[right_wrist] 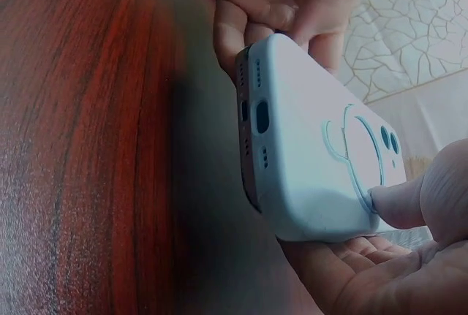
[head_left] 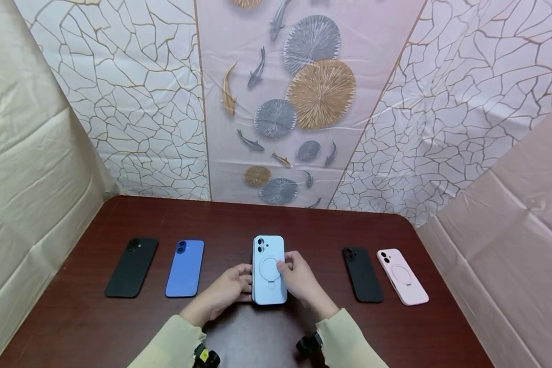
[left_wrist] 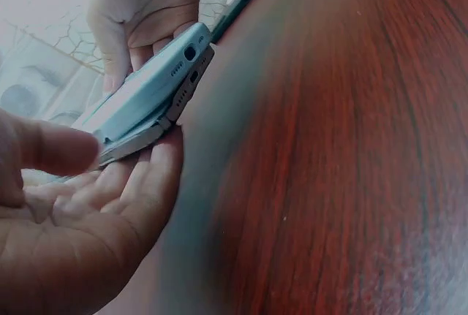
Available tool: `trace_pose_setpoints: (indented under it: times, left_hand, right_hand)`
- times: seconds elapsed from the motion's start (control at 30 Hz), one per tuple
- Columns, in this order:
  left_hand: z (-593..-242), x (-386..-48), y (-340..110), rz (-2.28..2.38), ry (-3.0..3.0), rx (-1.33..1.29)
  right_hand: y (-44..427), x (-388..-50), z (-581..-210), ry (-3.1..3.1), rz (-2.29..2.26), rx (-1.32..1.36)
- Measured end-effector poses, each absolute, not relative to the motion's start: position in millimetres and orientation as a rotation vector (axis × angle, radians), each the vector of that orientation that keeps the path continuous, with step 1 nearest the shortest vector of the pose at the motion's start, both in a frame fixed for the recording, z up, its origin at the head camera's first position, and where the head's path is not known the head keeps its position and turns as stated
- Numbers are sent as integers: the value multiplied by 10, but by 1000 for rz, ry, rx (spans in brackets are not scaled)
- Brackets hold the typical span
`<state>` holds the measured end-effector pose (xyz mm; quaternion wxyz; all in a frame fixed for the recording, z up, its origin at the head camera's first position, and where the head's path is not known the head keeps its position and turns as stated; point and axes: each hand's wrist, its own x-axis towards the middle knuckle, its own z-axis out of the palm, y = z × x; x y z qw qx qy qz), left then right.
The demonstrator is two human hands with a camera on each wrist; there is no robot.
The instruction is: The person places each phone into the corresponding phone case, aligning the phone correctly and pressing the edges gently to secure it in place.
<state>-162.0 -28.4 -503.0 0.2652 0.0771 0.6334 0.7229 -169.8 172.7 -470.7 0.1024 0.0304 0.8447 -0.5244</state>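
Note:
Between both hands, above the table's middle, is a light blue phone case [head_left: 269, 286] with a ring on its back and cutouts over the camera lenses. A phone [left_wrist: 183, 96] lies against the case's underside, its dark edge with port and speaker holes showing beside the case's own cutouts. My left hand [head_left: 227, 290] holds the phone's left side, fingers beneath and thumb along the edge. On the opposite side my right hand [head_left: 301, 281] grips the case, its thumb [right_wrist: 409, 202] on the ring and the fingers underneath. The phone's screen is hidden.
Left on the dark red wooden table [head_left: 73, 327] lie a black phone [head_left: 131, 271] and a blue phone [head_left: 185, 271]. To the right lie a black phone case [head_left: 364, 276] and a pink phone case [head_left: 404, 281] with a ring. Patterned cloth [head_left: 156, 102] hangs behind.

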Motion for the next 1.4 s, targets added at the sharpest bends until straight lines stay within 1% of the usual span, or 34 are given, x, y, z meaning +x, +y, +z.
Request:
trace_pose_setpoints:
  times: [0.4,0.73,0.83,0.97,1.23,1.4]
  left_hand:
    - [-5010,-1600,-287,1772,2132,172]
    - [-5003,-1597,-286,1790,2164,141]
    - [-4999,-1583,-291,1787,2172,140]
    - [-4993,-1577,-296,1786,2182,137]
    - [-5021,-1589,-292,1842,2185,159]
    - [-5022,-1597,-285,1861,2187,154]
  right_hand:
    - [1706,-1668,-4726,2453,-1579,56]
    - [1685,-1662,-4697,2513,-1526,87]
    - [1700,-1658,-4701,2542,-1510,57]
    - [1726,-1665,-4714,2503,-1553,46]
    - [1735,-1697,-4709,2338,-1694,113]
    - [1740,-1693,-4710,2305,-1731,90]
